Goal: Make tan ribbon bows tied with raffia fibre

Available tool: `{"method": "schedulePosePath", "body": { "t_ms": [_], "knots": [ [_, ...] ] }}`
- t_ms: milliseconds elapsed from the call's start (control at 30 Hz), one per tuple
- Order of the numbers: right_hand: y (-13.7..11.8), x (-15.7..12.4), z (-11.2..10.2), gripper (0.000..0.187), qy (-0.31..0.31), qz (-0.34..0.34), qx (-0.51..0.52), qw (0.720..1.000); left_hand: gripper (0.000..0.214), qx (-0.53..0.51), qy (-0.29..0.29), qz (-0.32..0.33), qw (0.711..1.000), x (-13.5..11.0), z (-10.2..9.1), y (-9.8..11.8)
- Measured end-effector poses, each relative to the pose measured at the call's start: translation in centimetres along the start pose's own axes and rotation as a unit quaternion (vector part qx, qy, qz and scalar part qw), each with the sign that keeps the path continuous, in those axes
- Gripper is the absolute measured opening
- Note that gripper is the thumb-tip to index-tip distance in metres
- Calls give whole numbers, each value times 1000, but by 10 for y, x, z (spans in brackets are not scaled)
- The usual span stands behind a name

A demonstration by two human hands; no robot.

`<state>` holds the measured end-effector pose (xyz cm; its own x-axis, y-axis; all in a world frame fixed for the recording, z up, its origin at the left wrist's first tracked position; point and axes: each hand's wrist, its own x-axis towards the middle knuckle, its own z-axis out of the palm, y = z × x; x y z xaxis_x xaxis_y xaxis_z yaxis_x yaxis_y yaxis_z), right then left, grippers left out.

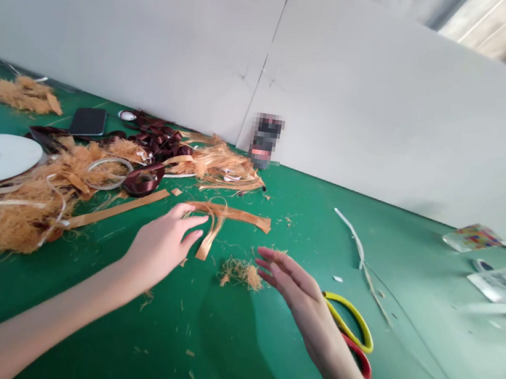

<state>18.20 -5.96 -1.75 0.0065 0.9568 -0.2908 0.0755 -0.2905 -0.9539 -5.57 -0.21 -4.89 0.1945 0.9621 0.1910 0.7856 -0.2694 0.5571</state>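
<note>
- Over the green table [267, 365], my left hand [157, 245] hangs, fingers loosely parted, thumb apart, at the left end of a tan ribbon strip [249, 217]; I cannot tell whether they touch.
- My right hand [300, 289]: fingers extended, slightly spread, beside a wiry, curly fibre clump [242, 273]; contact unclear.
- Below the strip, a second ribbon piece [204, 248]: flat satiny end, fine looped threads.
- Near my right forearm, smooth yellow handle loop [362, 322].
</note>
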Motion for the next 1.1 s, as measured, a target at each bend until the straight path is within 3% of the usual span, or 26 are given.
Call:
{"method": "schedulePosePath", "body": {
  "t_ms": [67,100,167,233,367,567,767,1100],
  "knots": [
    [6,-3,11,34,24,-19,79,996,20,72,115,88,987,-16,4,19],
    [9,-6,18,32,29,-28,117,992,20,71,132,132,980,-25,7,29],
    [12,-14,34,31,27,-25,180,983,19,43,116,195,973,-38,16,46],
    [15,-22,49,32,8,2,211,977,17,16,109,204,973,-46,25,56],
    [22,-31,67,34,36,49,245,967,26,0,107,229,968,-46,39,55],
    [16,-26,47,26,20,94,298,950,30,62,155,266,949,-37,38,36],
    [6,-30,23,18,13,129,268,955,29,88,159,280,942,-37,29,37],
    [22,-37,14,31,52,122,203,970,23,71,184,280,939,-31,28,34]
  ]
}}
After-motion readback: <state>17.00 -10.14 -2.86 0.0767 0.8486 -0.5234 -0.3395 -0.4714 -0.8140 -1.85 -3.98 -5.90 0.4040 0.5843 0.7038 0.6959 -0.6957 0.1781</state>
